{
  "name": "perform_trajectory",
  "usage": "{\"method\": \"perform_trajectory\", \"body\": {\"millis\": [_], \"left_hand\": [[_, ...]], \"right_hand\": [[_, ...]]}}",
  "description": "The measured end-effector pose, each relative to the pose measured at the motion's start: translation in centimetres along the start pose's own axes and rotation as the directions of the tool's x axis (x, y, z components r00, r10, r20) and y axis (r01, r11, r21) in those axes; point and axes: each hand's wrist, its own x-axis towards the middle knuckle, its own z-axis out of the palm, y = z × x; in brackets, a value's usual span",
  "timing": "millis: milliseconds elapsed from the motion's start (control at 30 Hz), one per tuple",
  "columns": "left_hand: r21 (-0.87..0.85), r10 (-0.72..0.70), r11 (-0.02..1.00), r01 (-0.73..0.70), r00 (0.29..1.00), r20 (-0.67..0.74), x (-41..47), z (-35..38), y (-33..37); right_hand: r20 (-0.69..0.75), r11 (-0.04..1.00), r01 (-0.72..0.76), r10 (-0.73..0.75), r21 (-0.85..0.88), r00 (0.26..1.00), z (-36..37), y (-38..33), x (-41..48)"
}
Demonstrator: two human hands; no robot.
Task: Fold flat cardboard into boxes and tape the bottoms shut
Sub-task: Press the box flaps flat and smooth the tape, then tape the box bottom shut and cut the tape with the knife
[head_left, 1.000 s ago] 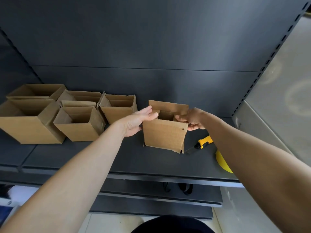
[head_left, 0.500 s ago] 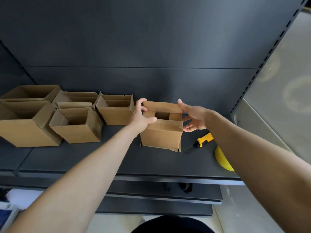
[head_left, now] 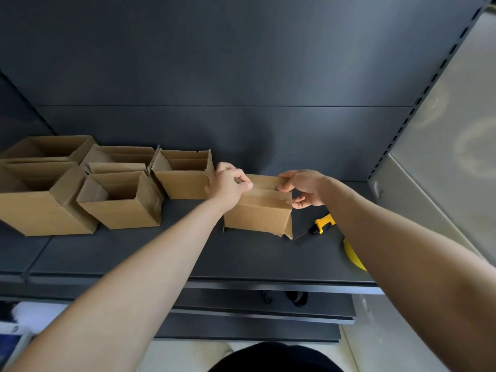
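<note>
A small brown cardboard box (head_left: 257, 216) stands on the dark shelf (head_left: 241, 259), its upper flaps folded in until they nearly meet along a middle seam. My left hand (head_left: 228, 183) grips the box's left top end, thumb lying on the near flap and fingers curled over the far side. My right hand (head_left: 306, 186) holds the right top corner, with fingertips on the far flap and the other fingers curled at the box's right side. A loose flap sticks out at the box's lower right corner.
Several open folded boxes stand in a cluster at the left, the nearest (head_left: 182, 183) just beside my left hand. A yellow-handled cutter (head_left: 323, 224) lies right of the box. A yellow tape roll (head_left: 353, 255) shows partly behind my right forearm. The shelf's back panel rises behind.
The box's upper flaps, open a second ago, have been pressed down by both hands and now lie nearly flat. Both hands moved onto the top edges. The box sits lower.
</note>
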Motion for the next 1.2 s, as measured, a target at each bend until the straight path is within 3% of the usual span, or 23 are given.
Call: {"method": "perform_trajectory", "body": {"millis": [133,333,433,567,700,767,933,1100,1200], "left_hand": [[0.203,0.149,0.966,-0.161,0.986,0.074,-0.2,1.8,1.2],[0.132,0.079,0.987,-0.097,0.988,0.133,1.3,1.2,1.4],[0.118,0.013,0.992,-0.033,0.986,0.168,1.3,1.4,0.9],[0.068,-0.044,0.997,0.032,0.983,0.18,1.1,1.9,-0.3],[0.088,-0.06,0.995,0.044,0.98,0.188,1.7,2.3,-0.1],[0.099,-0.059,0.994,0.041,0.98,0.188,1.8,2.5,0.1],[0.111,-0.054,0.993,0.034,0.982,0.182,2.0,2.6,0.0],[0.118,-0.043,0.993,0.021,0.981,0.19,1.8,2.5,-0.1],[0.119,-0.037,0.993,0.014,0.98,0.193,1.7,2.5,-0.1]], "right_hand": [[0.007,0.998,0.047,-0.047,-0.037,0.999,0.6,1.0,0.1],[-0.05,0.991,0.135,-0.135,0.002,0.99,-0.7,0.4,-0.4],[-0.166,0.994,0.096,-0.102,-0.043,0.981,-2.6,1.4,-0.6],[-0.413,0.945,-0.094,-0.046,-0.313,0.91,-7.3,4.2,-1.2],[-0.337,0.672,-0.414,0.252,-0.614,0.907,-10.3,8.0,-2.7],[-0.292,0.588,-0.441,0.335,-0.679,0.896,-10.8,9.6,-2.9],[-0.254,0.458,-0.386,0.325,-0.801,0.911,-9.8,11.9,-2.7],[-0.256,0.475,-0.359,0.268,-0.804,0.929,-9.7,12.7,-3.0],[-0.25,0.556,-0.377,0.292,-0.741,0.923,-11.2,10.1,-4.1]]}}
